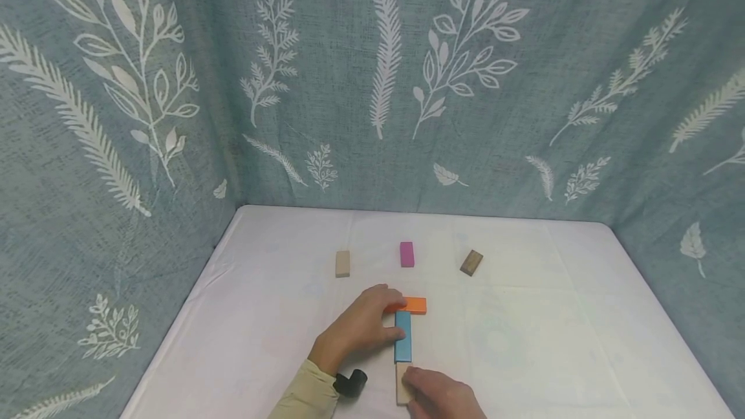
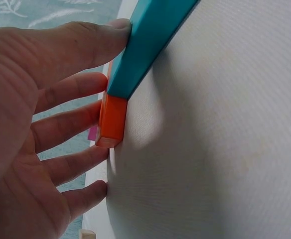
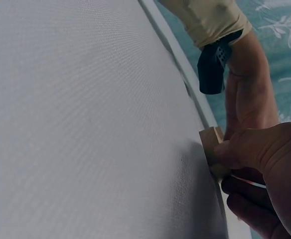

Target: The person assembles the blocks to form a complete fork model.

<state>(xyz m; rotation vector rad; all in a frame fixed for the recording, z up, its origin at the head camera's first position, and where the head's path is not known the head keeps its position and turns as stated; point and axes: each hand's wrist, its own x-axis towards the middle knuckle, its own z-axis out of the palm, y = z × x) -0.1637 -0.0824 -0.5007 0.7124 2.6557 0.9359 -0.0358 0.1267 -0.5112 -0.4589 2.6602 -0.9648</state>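
An orange block (image 1: 416, 306) lies crosswise, with a blue block (image 1: 403, 350) against its near side and a light wooden block (image 1: 401, 395) at the blue one's near end. Together they form a T on the white table. My left hand (image 1: 357, 323) touches the blue block with its thumb; its fingers (image 2: 68, 124) stretch out, some touching the orange block. Thumb and fingers of my right hand (image 1: 445, 396) pinch the light wooden block, also seen as a wooden edge (image 3: 209, 144) in the right wrist view. The hand covers part of that block.
Farther back on the white table (image 1: 553, 315) lie a pale wooden block (image 1: 343, 264), a magenta block (image 1: 407, 255) and a dark brown block (image 1: 471, 262). A patterned green curtain (image 1: 349, 83) hangs behind and beside the table. A black wrist device (image 1: 351, 383) sits on the left wrist.
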